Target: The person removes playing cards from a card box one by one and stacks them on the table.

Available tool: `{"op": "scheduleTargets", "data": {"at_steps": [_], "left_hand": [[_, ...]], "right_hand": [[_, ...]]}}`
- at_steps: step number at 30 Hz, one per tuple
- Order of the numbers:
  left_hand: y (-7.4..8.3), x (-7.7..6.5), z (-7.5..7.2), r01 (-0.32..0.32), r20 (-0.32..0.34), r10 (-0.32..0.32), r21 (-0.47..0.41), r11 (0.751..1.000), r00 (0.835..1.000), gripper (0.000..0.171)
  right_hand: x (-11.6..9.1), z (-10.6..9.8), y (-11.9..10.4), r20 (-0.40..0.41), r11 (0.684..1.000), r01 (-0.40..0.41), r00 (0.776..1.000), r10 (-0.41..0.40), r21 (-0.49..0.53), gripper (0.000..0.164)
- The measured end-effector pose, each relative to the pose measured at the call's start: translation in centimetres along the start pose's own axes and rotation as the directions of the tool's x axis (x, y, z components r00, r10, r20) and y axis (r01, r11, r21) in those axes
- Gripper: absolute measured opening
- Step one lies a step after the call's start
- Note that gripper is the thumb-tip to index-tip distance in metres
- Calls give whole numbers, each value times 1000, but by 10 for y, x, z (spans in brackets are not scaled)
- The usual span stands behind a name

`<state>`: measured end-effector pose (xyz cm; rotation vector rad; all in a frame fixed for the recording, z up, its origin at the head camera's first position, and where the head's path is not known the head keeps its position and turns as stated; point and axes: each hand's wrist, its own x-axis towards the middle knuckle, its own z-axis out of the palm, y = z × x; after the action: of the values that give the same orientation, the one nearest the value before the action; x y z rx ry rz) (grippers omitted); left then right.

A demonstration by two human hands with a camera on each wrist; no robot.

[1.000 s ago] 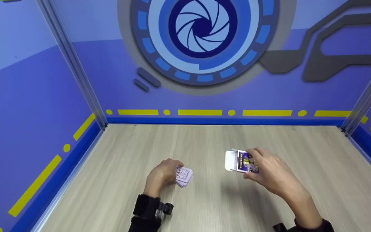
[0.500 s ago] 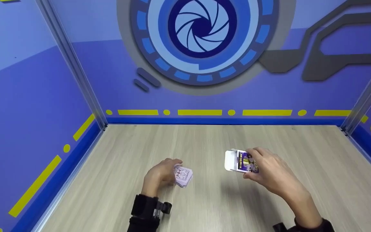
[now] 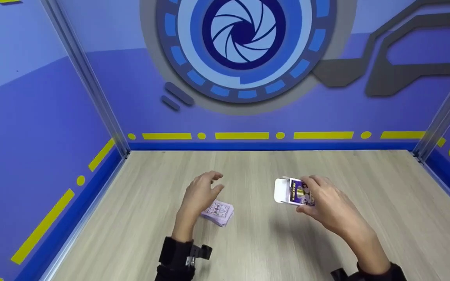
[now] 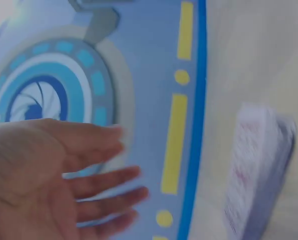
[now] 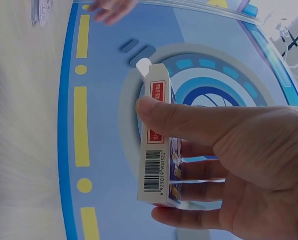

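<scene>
in the head view, the left hand [image 3: 201, 193] has lifted off the deck of cards [image 3: 220, 212] in the last half second: its fingers were at the deck's left end, and now they are up and farther out, loosely spread, thumb apart, holding nothing. the deck lies on the table [image 3: 256, 246] below that hand and toward its thumb side, face pattern up, edges a little uneven, and more of it shows than a moment ago. the right hand [image 3: 332, 203] has barely shifted; it grips the card box [image 3: 300, 192] by its far end, with the white flap [image 3: 281, 190] standing out on the side toward the left hand.

in the left wrist view, the palm shows with fingers parted and the deck well apart from the fingertips, blurred, so nothing is in that grasp.

in the right wrist view, the thumb presses the narrow side of the box, above the barcode [image 5: 152, 171], and the fingers wrap behind it; the left hand shows small beyond.

as i judge it, the change leaves the deck released and outside its box, with the two apart and only the box in hand. whether anything remains inside the box i cannot tell.
</scene>
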<state>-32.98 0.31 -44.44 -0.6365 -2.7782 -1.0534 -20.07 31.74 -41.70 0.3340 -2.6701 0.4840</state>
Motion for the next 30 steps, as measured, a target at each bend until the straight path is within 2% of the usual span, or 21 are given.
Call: {"op": "scheduleTargets", "data": {"at_steps": [3,6,8,10,12,14,19,23,30], "left_hand": [[21,-2,4,-92,-125,76,-128,988,989,18],[43,-7,10,-181,-182,131,-292,939,975,11],[57,-11,16,-212,-180,150,-401,891,972,12],[69,-15,22,-216,-156,159,-480,850,975,12],[79,-19,27,-207,-127,164,-533,820,978,10],[86,-22,33,-199,-108,167,-562,803,980,8],[93,-26,47,-163,-80,144,-596,787,986,7],[92,-26,57,-112,-27,122,-626,772,992,11],[86,-26,65,-70,27,105,-579,812,994,13]], "right_hand": [[1,0,0,-21,1000,2,1000,-2,-10,71],[2,0,-1,-37,999,7,999,-8,-32,72],[2,1,-2,-41,999,8,999,-10,-44,72],[2,2,-3,-39,998,10,999,-12,-55,72],[3,3,-4,-34,998,8,999,-10,-57,72],[3,3,-5,-29,998,6,1000,-8,-58,72],[3,7,-10,-15,998,21,1000,-22,-67,73],[3,11,-15,1,997,41,999,-41,-64,73],[3,13,-20,1,995,78,997,-78,-58,72]]}}
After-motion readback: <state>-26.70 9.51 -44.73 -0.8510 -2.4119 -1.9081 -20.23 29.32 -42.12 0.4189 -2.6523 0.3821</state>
